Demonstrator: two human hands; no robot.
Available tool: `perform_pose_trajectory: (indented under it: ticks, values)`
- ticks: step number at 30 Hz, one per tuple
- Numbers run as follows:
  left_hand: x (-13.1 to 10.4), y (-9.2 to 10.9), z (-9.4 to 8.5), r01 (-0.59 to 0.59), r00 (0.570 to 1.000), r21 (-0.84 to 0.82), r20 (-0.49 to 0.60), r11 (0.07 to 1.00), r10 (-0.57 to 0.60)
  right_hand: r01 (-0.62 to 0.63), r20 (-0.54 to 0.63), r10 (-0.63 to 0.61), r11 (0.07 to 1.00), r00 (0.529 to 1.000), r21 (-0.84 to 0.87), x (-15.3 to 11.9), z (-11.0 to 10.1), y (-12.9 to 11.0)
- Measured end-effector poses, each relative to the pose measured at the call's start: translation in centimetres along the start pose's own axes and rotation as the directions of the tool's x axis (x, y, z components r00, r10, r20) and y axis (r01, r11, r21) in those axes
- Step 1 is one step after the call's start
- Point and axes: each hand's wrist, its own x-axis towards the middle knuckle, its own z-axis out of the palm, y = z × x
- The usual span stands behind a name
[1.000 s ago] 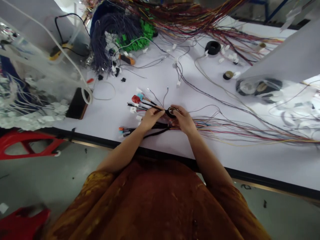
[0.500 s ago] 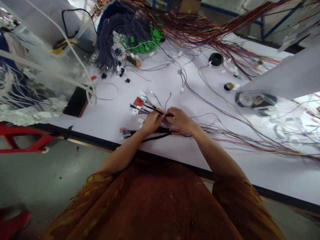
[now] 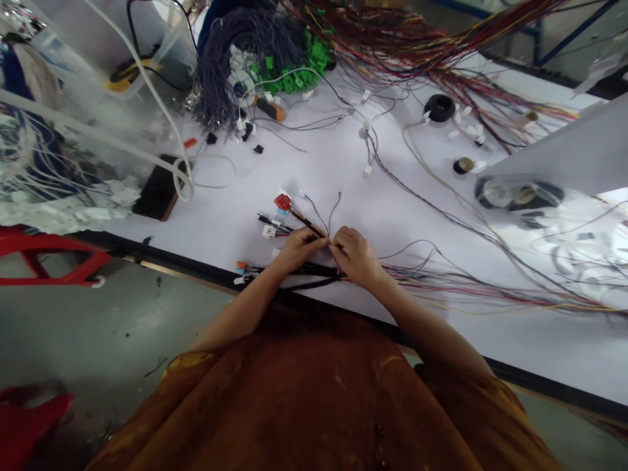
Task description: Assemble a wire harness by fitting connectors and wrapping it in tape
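Left hand (image 3: 297, 247) and right hand (image 3: 356, 256): fingertips together, pinched on the wire bundle (image 3: 314, 230) at frame centre, near the table (image 3: 304, 170) front edge. Red connector (image 3: 282, 201) just upper left; black tape roll (image 3: 439, 107) upper right.

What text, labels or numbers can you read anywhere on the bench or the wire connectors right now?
None can be read.
The red connector and white connector beside the left hand show no legible marking.
The tape rolls and plastic bags are too small or blurred to show any print.
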Motion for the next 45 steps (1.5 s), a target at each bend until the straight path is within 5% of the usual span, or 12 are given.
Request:
perform_pose_trajectory:
  ticks: [4, 8, 15, 21, 23, 26, 28, 30, 34, 37, 41, 45]
  values:
    - [0.8, 0.6, 0.3, 0.002, 1.000, 0.042, 0.013, 0.999, -0.003, -0.154, -0.043, 0.162, 0.976, 0.986, 0.153, 0.4, -0.1, 1.6]
    - [1.9, 0.7, 0.9, 0.011, 0.998, 0.095, 0.054, 0.995, -0.016, -0.298, 0.054, 0.294, 0.917, 0.954, 0.264, 0.4, -1.0, 2.1]
    - [2.4, 1.2, 1.1, 0.010, 0.995, 0.147, 0.097, 0.989, -0.024, -0.312, 0.206, 0.258, 0.901, 0.944, 0.302, 1.0, -2.3, 3.3]
    - [2.3, 0.2, 1.4, -0.095, 0.995, 0.265, 0.052, 0.960, 0.084, -0.106, 0.103, 0.123, 0.981, 0.987, -0.160, 0.2, -1.5, -0.2]
    - [2.6, -0.3, 1.3, -0.096, 0.994, 0.311, -0.019, 0.945, 0.107, 0.102, 0.163, -0.058, 0.956, 0.985, -0.274, -1.0, -0.2, -3.4]
    - [3.2, -0.6, 0.8, -0.025, 0.992, 0.303, -0.114, 0.953, 0.062, 0.448, 0.221, -0.411, 0.881, 0.884, -0.154, -1.8, 1.7, -6.4]
    - [3.3, -0.4, 0.2, 0.018, 0.999, 0.224, -0.051, 0.974, -0.007, 0.365, 0.084, -0.356, 0.904, 0.931, -0.223, -0.8, 1.6, -4.8]
    - [3.2, -0.1, -0.4, 0.044, 0.997, 0.153, 0.058, 0.987, -0.053, 0.039, -0.104, -0.072, 0.958, 0.992, -0.284, 0.8, 0.2, -0.7]
    - [2.6, 0.5, -0.7, 0.053, 0.997, 0.139, 0.049, 0.989, -0.061, -0.462, -0.317, 0.390, 0.865, 0.865, -0.195, 2.8, -2.9, 7.0]
    - [2.4, 0.6, -0.2, 0.054, 0.999, 0.150, -0.013, 0.987, -0.053, -0.359, -0.358, 0.297, 0.926, 0.885, -0.119, 1.8, -2.4, 6.7]
    - [2.5, 0.3, 0.6, 0.082, 0.993, 0.143, -0.101, 0.986, -0.068, -0.087, -0.099, 0.107, 0.979, 0.989, 0.182, -0.3, 0.8, 2.4]
    - [2.1, 1.0, 0.3, 0.066, 0.985, 0.223, -0.168, 0.973, -0.028, -0.119, -0.165, 0.148, 0.978, 0.975, 0.174, -0.9, 3.1, 0.9]
